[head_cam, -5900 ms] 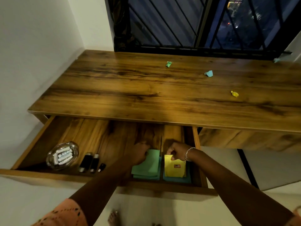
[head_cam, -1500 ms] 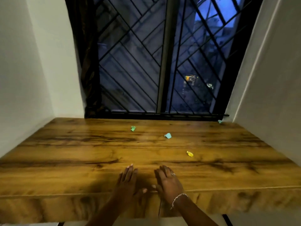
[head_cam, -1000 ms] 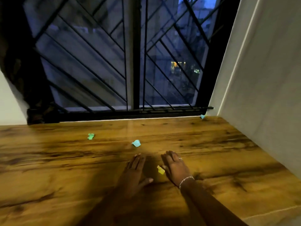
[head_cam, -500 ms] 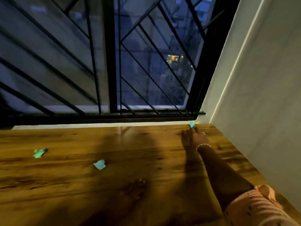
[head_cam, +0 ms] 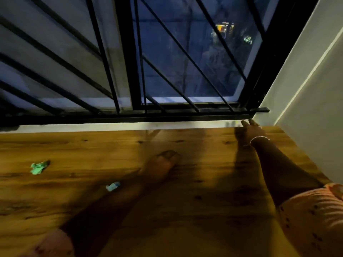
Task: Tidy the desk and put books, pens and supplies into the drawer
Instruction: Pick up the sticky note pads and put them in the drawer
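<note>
Far back, right hand [head_cam: 253,131] reaches, grip unclear; left hand [head_cam: 159,166], loosely curled, braces on brown wooden desk [head_cam: 204,210]; pinch any corner scrap lightly.

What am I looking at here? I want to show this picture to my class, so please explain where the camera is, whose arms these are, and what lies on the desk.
There is no machine here: a person wears a wide-angle camera on the head, looking forward and down at their own arms. The left hand rests on the wooden desk. The right hand, with a bracelet at the wrist, stretches to the far right corner below the barred window. Two crumpled paper scraps lie on the desk: a green scrap at the left and a pale blue scrap beside the left forearm. Whether the right hand holds anything is too dark to tell.
</note>
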Tool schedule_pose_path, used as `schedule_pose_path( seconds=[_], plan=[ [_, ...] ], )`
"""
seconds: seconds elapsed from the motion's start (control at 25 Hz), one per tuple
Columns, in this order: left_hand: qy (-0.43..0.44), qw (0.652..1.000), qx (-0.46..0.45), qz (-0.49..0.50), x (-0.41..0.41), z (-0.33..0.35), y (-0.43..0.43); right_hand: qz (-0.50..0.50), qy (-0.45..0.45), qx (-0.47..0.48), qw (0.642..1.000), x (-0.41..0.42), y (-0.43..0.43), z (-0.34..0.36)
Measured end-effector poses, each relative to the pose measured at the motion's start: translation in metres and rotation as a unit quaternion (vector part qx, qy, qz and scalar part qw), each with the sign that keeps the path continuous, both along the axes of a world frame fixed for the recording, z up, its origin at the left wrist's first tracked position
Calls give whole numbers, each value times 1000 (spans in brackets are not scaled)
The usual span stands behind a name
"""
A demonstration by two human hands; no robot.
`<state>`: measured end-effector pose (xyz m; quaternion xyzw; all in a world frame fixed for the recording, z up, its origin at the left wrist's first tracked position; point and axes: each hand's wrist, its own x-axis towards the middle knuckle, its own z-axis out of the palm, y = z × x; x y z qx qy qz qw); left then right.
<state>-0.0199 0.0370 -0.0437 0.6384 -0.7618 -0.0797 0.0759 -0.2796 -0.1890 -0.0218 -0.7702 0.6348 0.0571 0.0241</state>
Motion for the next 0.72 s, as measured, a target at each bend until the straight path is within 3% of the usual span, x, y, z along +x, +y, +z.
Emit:
schedule_pose_path(
  seconds=[0.08,0.16,0.28,0.48,0.56,0.72],
  plan=[
    [-15,1000,-14,5,3,-3,-6,19,8,-1,1000,1,6,-1],
    [-20,1000,-16,16,7,-10,-6,11,-1,-65,998,3,16,-5],
    [-26,999,-6,28,4,-3,4,-47,-44,-120,991,2,29,-5],
    [51,990,-81,108,14,14,43,-30,-231,-145,962,43,90,-1],
    [100,973,-157,139,30,17,65,-21,-325,-110,939,72,126,-3],
    [128,953,-154,229,68,21,119,123,-407,43,904,143,206,-3]
  ],
)
